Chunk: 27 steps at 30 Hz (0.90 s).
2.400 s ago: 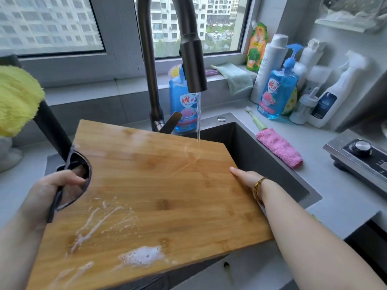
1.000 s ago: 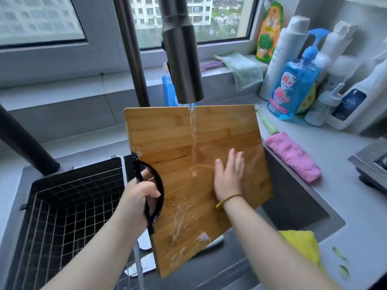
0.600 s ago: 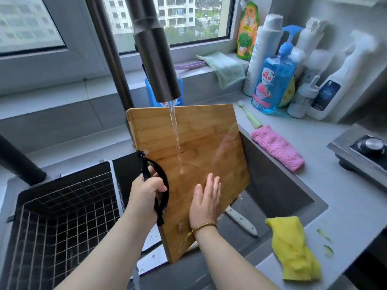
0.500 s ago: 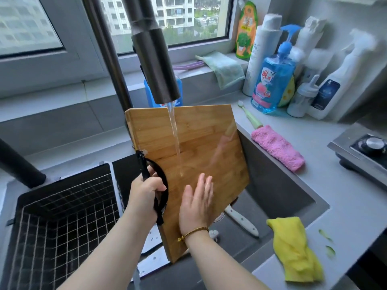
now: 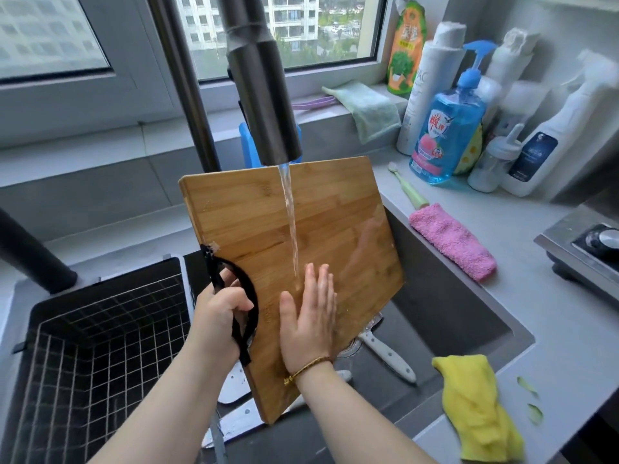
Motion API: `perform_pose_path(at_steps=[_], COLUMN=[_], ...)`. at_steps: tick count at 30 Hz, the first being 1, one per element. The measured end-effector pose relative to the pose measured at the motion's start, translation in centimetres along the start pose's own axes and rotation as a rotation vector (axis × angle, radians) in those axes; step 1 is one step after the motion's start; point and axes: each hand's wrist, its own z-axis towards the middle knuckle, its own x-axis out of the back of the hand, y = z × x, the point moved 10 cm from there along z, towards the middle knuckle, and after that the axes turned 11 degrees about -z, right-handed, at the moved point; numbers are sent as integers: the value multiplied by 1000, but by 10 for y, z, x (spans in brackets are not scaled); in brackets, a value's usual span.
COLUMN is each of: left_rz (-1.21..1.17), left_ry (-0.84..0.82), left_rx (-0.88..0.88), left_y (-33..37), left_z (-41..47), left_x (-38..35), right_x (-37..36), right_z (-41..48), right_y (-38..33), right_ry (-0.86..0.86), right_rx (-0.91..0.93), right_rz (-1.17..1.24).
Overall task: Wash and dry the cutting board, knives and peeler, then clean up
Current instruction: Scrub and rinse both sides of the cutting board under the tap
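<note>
Cutting board (image 5: 335, 229) is held tilted on edge over the sink (image 5: 445, 289) under the running faucet (image 5: 264, 95); left hand (image 5: 221, 309) curls round its black loop handle (image 5: 250, 296), right hand (image 5: 310, 323) lies flat and open on the wet face. Best done, I'd judge, by sweeping the palm top to bottom and turning the board to rinse corners and back, with a firm grip since a knife (image 5: 388, 358) lies below. Blue pump bottle (image 5: 445, 135) has a red-white label with Chinese characters I can't read; white bottle (image 5: 423, 85) shows "AC".
</note>
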Motion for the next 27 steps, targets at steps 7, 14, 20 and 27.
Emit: perform_pose_path(at_steps=[7, 14, 20, 27], left_rz=[-40, -27, -7, -93], left_ry=[9, -4, -45, 78], left_rx=[14, 13, -21, 56], left_y=[8, 21, 35, 20], left_z=[-11, -24, -25, 5], left_x=[20, 32, 38, 55], right_x=[10, 63, 92, 156], right_z=[26, 66, 104, 120], right_y=[117, 151, 129, 107], right_ry=[-38, 52, -133, 8], right_rx=[-568, -564, -378, -361], right_rz=[171, 166, 105, 168])
